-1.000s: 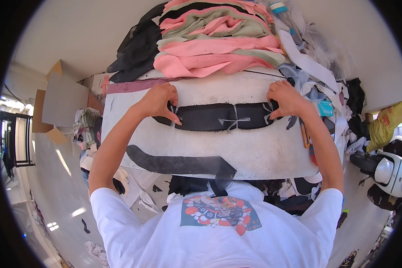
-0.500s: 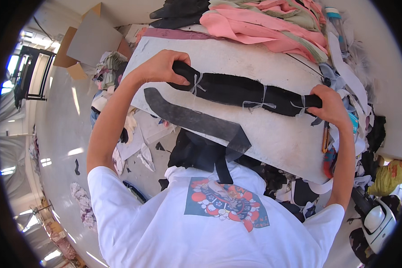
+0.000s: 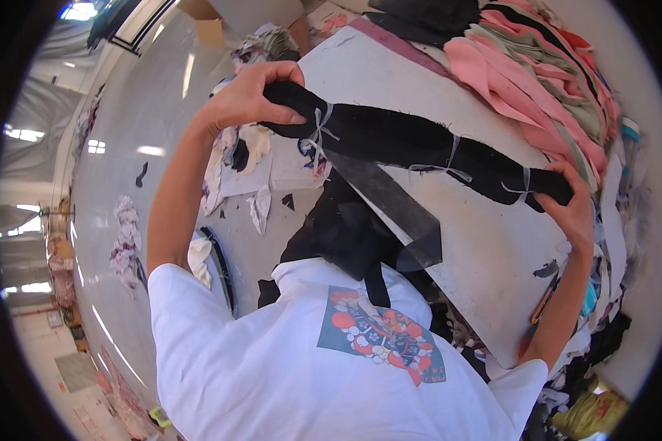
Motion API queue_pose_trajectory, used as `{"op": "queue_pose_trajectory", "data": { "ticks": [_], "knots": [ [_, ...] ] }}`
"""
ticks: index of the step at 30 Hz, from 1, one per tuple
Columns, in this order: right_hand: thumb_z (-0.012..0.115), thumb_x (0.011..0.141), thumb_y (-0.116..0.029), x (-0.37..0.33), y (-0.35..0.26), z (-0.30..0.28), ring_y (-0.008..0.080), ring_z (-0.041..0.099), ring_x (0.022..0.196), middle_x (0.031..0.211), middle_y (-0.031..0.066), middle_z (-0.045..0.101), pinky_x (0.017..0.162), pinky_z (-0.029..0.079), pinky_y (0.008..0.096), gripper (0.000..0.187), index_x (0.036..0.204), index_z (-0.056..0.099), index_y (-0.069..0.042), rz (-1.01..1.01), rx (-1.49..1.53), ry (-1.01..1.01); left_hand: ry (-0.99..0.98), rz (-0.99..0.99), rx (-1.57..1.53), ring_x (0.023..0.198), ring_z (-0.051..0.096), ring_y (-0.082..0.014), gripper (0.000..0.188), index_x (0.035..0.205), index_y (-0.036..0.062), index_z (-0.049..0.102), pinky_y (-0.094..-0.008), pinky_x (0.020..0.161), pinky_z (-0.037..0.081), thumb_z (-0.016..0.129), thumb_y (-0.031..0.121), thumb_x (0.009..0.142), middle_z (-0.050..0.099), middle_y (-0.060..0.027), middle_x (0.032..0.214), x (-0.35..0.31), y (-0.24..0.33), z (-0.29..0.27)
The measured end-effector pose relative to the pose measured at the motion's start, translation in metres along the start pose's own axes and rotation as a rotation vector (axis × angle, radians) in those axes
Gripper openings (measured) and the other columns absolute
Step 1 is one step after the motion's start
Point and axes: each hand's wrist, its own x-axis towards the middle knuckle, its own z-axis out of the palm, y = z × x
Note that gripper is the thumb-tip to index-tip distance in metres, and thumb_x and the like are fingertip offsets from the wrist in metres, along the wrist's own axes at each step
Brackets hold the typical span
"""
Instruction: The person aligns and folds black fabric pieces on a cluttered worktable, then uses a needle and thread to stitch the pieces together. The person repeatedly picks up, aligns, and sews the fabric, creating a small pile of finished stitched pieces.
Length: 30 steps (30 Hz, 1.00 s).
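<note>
A long bundle of black fabric (image 3: pixel 397 131) is stretched between my two hands, tied around at three places with pale translucent strips. At its left end, my left hand (image 3: pixel 254 95) grips the cloth between thumb and fingers. My right hand (image 3: pixel 572 206) pinches the other end, which hangs a bit lower. Beneath the bundle, a dark grey flat strip (image 3: pixel 390 206) lies over the edge of the white table (image 3: pixel 478 264), its near end folded. The bundle covers the far end of that strip.
Pink and green fabric pieces (image 3: pixel 522 95) are heaped at the table's far right, beside black cloth (image 3: pixel 430 18). An orange-handled cutter (image 3: pixel 543 300) lies by my right forearm. Fabric scraps (image 3: pixel 129 239) are scattered on the floor to the left. A bottle with a blue cap (image 3: pixel 630 129) stands far right.
My view has swung to the left, so the table appears turned. Both hands keep hold of the black bundle, which has shifted left toward the table's edge, over the grey strip's far end.
</note>
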Motion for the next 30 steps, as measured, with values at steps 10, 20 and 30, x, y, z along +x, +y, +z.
{"op": "queue_pose_trajectory", "data": {
  "ticks": [10, 20, 30],
  "knots": [
    [0.066, 0.068, 0.005, 0.086, -0.086, 0.076, 0.0148, 0.060, 0.093, 0.102, 0.0055, 0.061, 0.086, 0.047, 0.0270, 0.045, 0.112, 0.060, -0.003, -0.379, 0.029, -0.257, 0.343, -0.141, -0.104, 0.077, 0.053, -0.0036, 0.034, 0.090, 0.0065, 0.059, -0.0198, 0.069, 0.043, 0.081, 0.013, 0.065, 0.056, 0.0062, 0.081, -0.142, -0.064, 0.001],
    [0.066, 0.072, 0.009, 0.124, -0.232, 0.278, 0.0162, 0.062, 0.096, 0.105, 0.0075, 0.062, 0.089, 0.047, 0.0278, 0.054, 0.123, 0.057, -0.005, -0.512, 0.212, -0.734, 1.023, -0.516, -0.714, 0.080, 0.058, -0.0052, 0.034, 0.093, 0.0069, 0.060, -0.0210, 0.074, 0.047, 0.082, 0.010, 0.067, 0.063, 0.0035, 0.086, -0.353, -0.177, 0.131],
    [0.071, 0.070, 0.006, 0.044, -0.279, 0.533, 0.0236, 0.067, 0.097, 0.106, 0.0155, 0.068, 0.086, 0.050, 0.0321, 0.057, 0.125, 0.056, -0.004, -0.706, 0.025, -1.254, 1.474, -0.858, -1.057, 0.082, 0.059, -0.0085, 0.033, 0.095, 0.0051, 0.062, -0.0242, 0.078, 0.047, 0.081, 0.007, 0.069, 0.065, 0.0014, 0.088, -0.441, -0.233, 0.345]
  ]
}}
